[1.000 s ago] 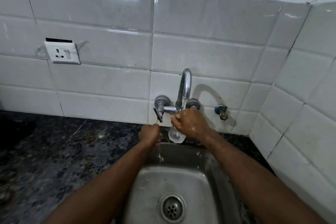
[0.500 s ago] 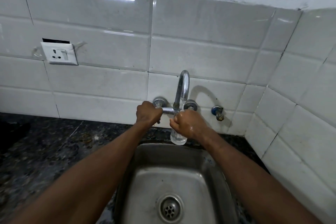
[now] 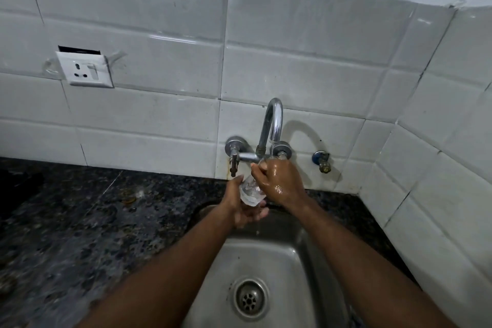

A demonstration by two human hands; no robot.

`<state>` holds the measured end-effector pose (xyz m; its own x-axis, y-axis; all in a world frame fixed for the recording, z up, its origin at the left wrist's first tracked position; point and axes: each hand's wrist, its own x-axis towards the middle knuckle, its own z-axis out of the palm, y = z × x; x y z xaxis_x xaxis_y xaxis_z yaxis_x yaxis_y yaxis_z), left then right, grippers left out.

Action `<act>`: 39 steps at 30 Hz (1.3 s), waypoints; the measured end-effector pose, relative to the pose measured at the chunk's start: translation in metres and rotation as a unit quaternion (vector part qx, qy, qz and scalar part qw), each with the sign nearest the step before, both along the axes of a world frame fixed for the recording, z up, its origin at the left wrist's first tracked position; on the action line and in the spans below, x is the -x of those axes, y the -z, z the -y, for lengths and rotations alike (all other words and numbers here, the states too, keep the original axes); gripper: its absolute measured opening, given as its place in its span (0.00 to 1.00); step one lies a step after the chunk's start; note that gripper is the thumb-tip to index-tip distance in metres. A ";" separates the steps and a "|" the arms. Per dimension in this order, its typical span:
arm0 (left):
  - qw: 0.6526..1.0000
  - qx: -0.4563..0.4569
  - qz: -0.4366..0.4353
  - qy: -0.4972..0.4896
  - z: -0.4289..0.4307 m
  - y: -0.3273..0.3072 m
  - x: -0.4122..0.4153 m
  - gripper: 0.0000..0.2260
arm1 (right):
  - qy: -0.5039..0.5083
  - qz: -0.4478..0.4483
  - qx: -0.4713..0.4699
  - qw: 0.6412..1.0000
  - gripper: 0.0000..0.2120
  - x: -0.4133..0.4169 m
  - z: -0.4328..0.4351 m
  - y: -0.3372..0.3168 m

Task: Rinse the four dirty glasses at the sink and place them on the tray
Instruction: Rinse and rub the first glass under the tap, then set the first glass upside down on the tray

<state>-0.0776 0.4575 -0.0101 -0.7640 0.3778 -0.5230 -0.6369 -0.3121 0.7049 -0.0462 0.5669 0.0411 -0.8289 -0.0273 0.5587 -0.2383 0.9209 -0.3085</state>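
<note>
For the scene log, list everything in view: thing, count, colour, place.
glass: one, clear, under the tap spout
tap: one, chrome, on the wall above the sink
sink: one, steel, bottom centre
drain: one, steel, in the sink floor
valve: one, blue-capped, right of the tap
socket: one, white, wall, upper left
counter: one, dark speckled, around the sink
wall tiles: many, white, behind and right
left hand: one, cups the glass from below
right hand: one, grips the glass near its top

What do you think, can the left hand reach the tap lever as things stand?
Probably yes: the tap lever hangs close above the left hand with nothing between, though that hand holds the glass.
</note>
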 end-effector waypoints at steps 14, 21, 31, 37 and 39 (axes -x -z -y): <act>0.726 0.574 -0.379 -0.007 0.033 -0.017 0.048 0.21 | 0.086 0.274 0.290 0.913 0.14 0.005 0.013 0.047; 0.673 0.613 -0.412 0.038 0.056 -0.026 0.058 0.18 | -0.082 0.310 0.130 0.938 0.31 0.040 0.050 0.053; 0.808 0.528 -0.245 -0.090 0.207 -0.018 0.099 0.28 | -0.095 0.249 0.308 0.913 0.22 0.090 0.150 0.060; 0.725 0.660 -0.196 -0.004 0.324 -0.006 0.112 0.20 | -0.147 0.261 0.369 0.880 0.30 0.134 0.252 0.069; 0.701 0.690 -0.180 0.005 0.364 -0.010 0.117 0.20 | -0.170 0.271 0.368 0.873 0.32 0.148 0.290 0.071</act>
<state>-0.1941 0.0931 -0.0004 -0.9409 -0.2928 -0.1701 -0.3384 0.8278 0.4474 -0.1945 0.2771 -0.0301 -0.9909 -0.1222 0.0573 -0.0951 0.3307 -0.9389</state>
